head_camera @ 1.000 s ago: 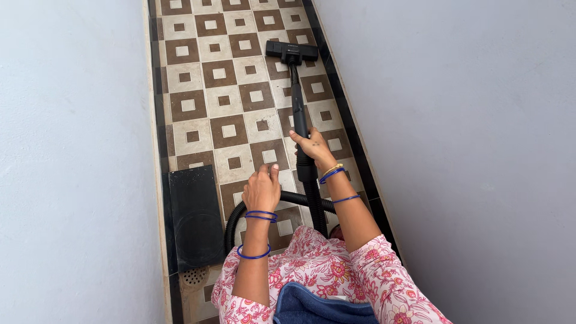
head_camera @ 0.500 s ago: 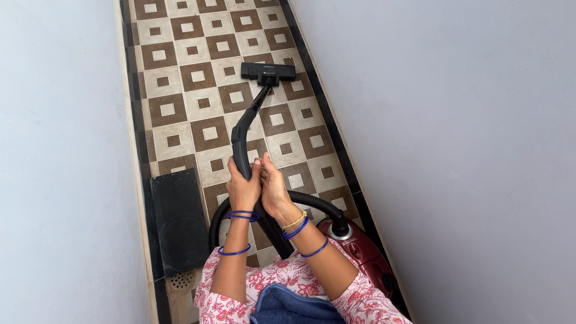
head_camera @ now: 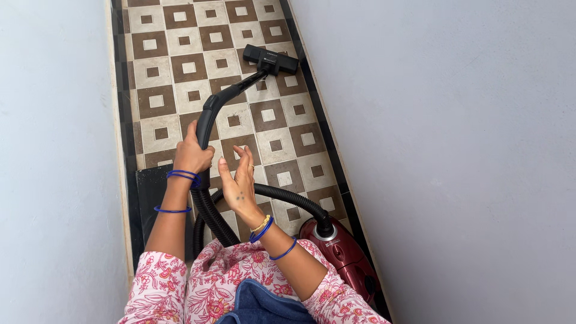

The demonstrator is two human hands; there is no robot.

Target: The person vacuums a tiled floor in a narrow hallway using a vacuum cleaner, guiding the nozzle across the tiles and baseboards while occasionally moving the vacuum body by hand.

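My left hand (head_camera: pixel 192 155) grips the curved black handle of a vacuum wand (head_camera: pixel 223 100), which slants up and right to the black floor head (head_camera: pixel 270 58) resting on the checkered brown and cream tiles (head_camera: pixel 162 72). Just right of the handle, my right hand (head_camera: pixel 238 179) hovers with fingers spread, holding nothing. A ribbed black hose (head_camera: pixel 282 195) loops from below the handle to the dark red vacuum body (head_camera: pixel 342 255) at the lower right. Blue bangles circle both wrists.
The tiled strip is narrow, shut in by a pale wall (head_camera: pixel 54 150) on the left and another (head_camera: pixel 456 150) on the right. A flat black rectangular object (head_camera: pixel 153 192) lies on the floor beside my left forearm.
My right hand has let go of the handle and opened beside it. The wand now leans further right, with the floor head shifted toward the right wall.
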